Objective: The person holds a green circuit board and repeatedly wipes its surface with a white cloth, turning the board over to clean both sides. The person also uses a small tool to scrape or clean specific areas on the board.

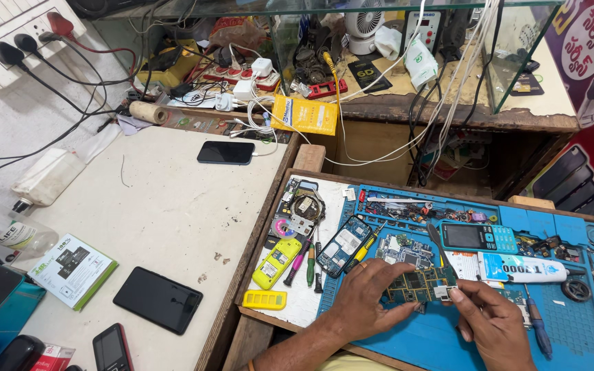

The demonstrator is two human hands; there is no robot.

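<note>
Pinning a green circuit board (417, 286) flat against the blue repair mat (441, 336), the left hand (369, 299) spreads its fingers along the board's near edge, seemingly to steady it. The right hand (489, 323) closes thumb and forefinger on the board's right end, beside a white tube (524, 268) and a small keypad phone (479, 237) on the wooden worktop (256, 336).

Lower part of circuit board (417, 283) hidden under left hand (369, 302), right hand (493, 323) cut by bottom edge, tiny parts in blue mat (434, 336) trays too small to tell, black phone (111, 349) cropped at bottom left
</note>
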